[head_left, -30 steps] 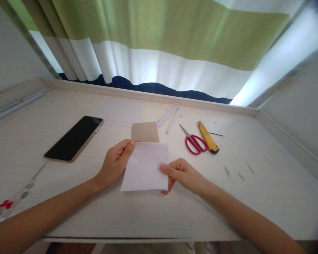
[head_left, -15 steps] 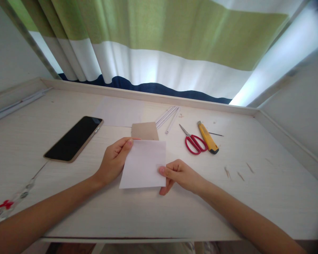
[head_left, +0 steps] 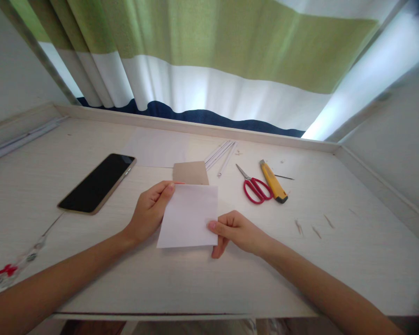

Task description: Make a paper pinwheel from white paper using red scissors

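Note:
A white, nearly square piece of paper [head_left: 188, 216] is held between my two hands above the table. My left hand [head_left: 150, 209] pinches its upper left corner, thumb on top and fingers underneath. At the lower right edge, my right hand [head_left: 235, 231] grips the paper with the thumb on its face and the other fingers partly hidden behind. Just beyond the paper lies a brown cardboard square [head_left: 191, 172], its near edge covered by the paper.
Right of my hands lie red-handled scissors [head_left: 254, 186] and a yellow utility knife [head_left: 273, 180]. A phone [head_left: 97, 184] with a beaded strap [head_left: 31, 256] rests at the left. Farther back are a white sheet [head_left: 157, 148] and narrow paper strips [head_left: 220, 156]. Small scraps [head_left: 316, 231] are scattered at the right.
Almost nothing differs. The paper and my right thumb have shifted very slightly left; both hands keep the same hold.

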Demonstrator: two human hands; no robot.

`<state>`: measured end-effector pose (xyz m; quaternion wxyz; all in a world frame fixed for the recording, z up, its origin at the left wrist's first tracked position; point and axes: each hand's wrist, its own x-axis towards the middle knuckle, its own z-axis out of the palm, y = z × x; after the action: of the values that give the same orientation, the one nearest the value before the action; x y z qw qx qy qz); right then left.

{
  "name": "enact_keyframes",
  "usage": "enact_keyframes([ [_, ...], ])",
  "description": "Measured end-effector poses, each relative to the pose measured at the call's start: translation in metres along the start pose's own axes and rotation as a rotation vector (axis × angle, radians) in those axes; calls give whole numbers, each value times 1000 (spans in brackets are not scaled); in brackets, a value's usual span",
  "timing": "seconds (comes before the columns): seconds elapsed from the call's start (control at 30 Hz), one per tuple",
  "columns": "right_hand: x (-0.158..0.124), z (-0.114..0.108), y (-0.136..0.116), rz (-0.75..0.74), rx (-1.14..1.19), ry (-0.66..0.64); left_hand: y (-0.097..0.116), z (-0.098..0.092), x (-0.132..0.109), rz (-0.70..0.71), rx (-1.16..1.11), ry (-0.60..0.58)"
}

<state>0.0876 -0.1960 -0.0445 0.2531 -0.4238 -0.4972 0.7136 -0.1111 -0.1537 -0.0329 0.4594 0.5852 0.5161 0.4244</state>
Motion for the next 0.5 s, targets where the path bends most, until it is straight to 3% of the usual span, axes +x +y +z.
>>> enact_keyframes([
  [0.5,2,0,-3,-13,-38,105,-8,-2,8,34,-32,24],
])
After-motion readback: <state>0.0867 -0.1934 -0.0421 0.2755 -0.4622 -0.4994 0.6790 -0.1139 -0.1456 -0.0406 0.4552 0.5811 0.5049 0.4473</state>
